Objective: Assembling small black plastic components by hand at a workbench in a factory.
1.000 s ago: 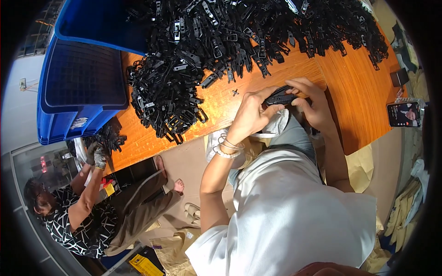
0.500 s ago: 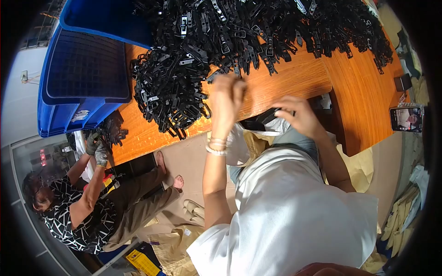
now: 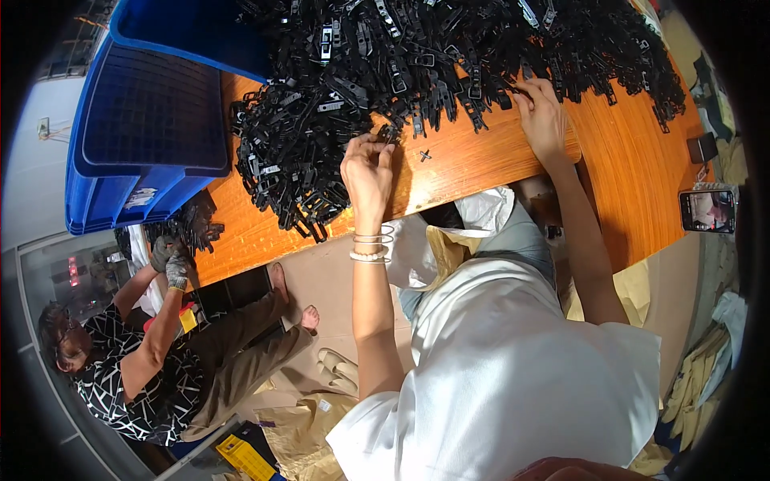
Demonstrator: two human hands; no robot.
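A large heap of black plastic clip-like pieces (image 3: 437, 60) covers the far part of the orange wooden table (image 3: 481, 152). My left hand (image 3: 367, 172), with bracelets at the wrist, rests at the heap's near edge. Its fingers are curled together, with small dark bits at the tips that I cannot make out. Farther right, my right hand (image 3: 544, 120) reaches to the heap's front edge, thumb and fingers closing on one black clip-like piece (image 3: 507, 99). Between the hands, a small dark cross-shaped piece (image 3: 425, 155) lies alone on the wood.
Blue plastic crates (image 3: 152, 112) stand at the left. Beyond the table's left end, a co-worker in gloves (image 3: 172, 264) handles black pieces. A phone on a stand (image 3: 707, 210) is at the right edge. A white bag (image 3: 409, 252) hangs by my lap.
My right hand has moved from above my lap up to the heap's front edge. My left hand has shifted slightly left and down. The cross-shaped piece now shows on the wood.
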